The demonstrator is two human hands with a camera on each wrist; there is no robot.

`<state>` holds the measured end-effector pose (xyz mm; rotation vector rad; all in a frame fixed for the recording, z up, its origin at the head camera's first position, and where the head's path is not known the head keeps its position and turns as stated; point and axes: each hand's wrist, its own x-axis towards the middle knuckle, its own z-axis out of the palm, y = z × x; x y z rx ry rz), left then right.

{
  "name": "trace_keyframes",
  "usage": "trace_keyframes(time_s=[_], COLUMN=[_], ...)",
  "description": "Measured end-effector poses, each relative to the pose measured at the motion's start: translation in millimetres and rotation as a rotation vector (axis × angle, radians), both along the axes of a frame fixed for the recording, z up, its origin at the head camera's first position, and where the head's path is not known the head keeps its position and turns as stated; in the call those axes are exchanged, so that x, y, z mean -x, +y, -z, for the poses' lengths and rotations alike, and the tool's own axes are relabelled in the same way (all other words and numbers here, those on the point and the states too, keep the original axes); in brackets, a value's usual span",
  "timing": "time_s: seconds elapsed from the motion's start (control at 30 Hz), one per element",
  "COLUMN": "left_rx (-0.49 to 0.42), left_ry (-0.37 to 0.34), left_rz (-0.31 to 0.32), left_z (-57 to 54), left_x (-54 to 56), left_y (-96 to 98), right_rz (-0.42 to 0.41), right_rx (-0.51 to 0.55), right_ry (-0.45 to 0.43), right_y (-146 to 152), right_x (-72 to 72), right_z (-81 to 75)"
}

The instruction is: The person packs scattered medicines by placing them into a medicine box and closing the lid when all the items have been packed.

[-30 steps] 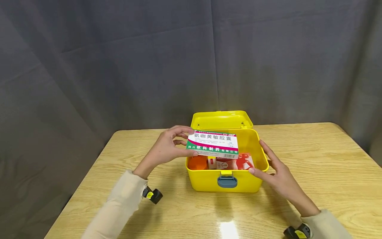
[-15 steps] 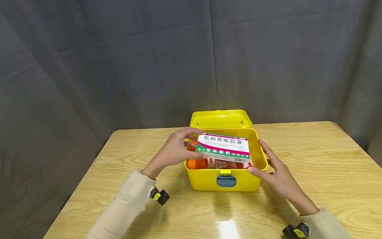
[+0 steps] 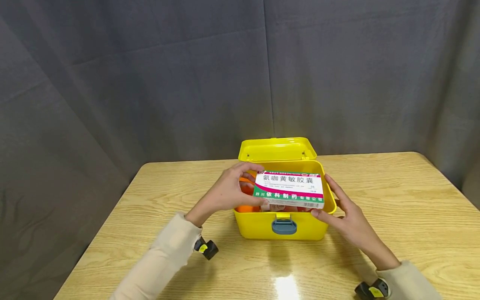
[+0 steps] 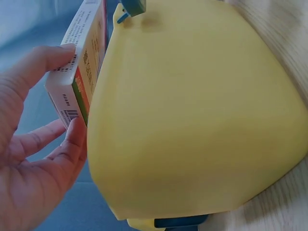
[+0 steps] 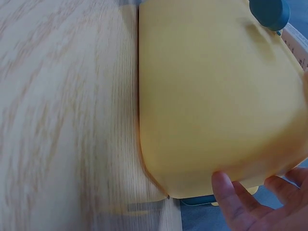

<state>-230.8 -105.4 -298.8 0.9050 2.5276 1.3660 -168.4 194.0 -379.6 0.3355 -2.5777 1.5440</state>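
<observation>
A white medicine box (image 3: 288,186) with green and magenta bands lies over the opening of a yellow lidded case (image 3: 255,229). My left hand (image 3: 228,189) pinches its left end between thumb and fingers; the left wrist view shows the thumb on the box's (image 4: 79,53) long side. At the case's right side, my right hand (image 3: 348,216) grips the wall, thumb at the front rim and fingers along the outside. Below the medicine box, an orange item (image 3: 247,204) and a red-and-white carton (image 3: 279,207) show inside the case, mostly covered.
The case's yellow lid (image 3: 277,149) stands open at the back, near a grey curtain (image 3: 187,83). A blue-grey latch (image 3: 284,227) hangs on the front wall. The case stands on a wooden table (image 3: 397,196), whose back edge runs close behind it.
My left hand has carried the medicine box rightward and slightly down over the case, so it covers more of the red-and-white carton. My right hand has stayed on the case.
</observation>
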Motion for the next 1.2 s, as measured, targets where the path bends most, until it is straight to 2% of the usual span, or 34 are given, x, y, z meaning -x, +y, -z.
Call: trace_keyframes(time_s=[0.23, 0.4, 0.7, 1.2], left_rx=[0.043, 0.103, 0.172, 0.362], left_ry=[0.007, 0.000, 0.028, 0.122], left_rz=[0.010, -0.011, -0.059, -0.067], left_z=[1.7, 0.8, 3.9, 8.2], left_x=[-0.9, -0.8, 1.9, 2.8], left_y=[6.9, 11.9, 19.5, 32.1], right_rz=[-0.004, -0.001, -0.002, 0.004], right_rx=[0.007, 0.001, 0.003, -0.002], right_ry=[0.004, 0.005, -0.006, -0.012], right_y=[2, 2, 1, 0], right_x=[-1.5, -1.9, -2.4, -5.0], right_z=[-0.4, -1.2, -0.4, -1.1])
